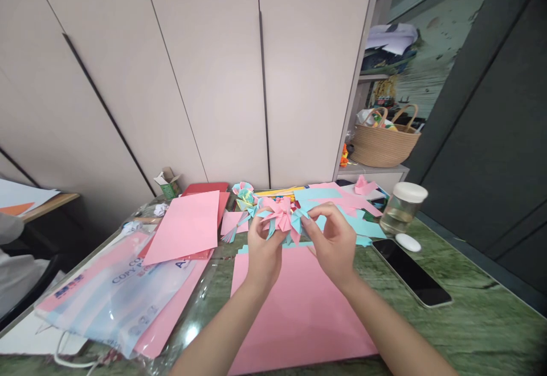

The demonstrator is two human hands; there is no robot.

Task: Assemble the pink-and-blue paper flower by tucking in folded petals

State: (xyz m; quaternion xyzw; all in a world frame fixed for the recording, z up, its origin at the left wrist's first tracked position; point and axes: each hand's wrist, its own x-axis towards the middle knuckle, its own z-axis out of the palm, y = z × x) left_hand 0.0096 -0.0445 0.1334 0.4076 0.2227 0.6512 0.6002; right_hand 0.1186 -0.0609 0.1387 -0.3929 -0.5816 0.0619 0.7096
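Between my two hands is a folded paper flower (282,214) in pink and light blue, with pointed petals. My left hand (264,253) grips its left side, the thumb near the front. My right hand (335,242) pinches a light blue petal on the right between thumb and index finger. Both hands are raised above a large pink paper sheet (299,319) lying on the green table (482,313). Just behind the flower, pink and light blue paper pieces (322,195) are spread out, partly hidden by my hands.
To the left lie pink sheets (186,225) and a plastic copy-paper bag (115,290). A phone (412,273), a white lid (408,242) and a lidded jar (401,208) are on the right. Another folded paper piece (243,189) sits behind. A person's sleeve (19,276) shows at far left.
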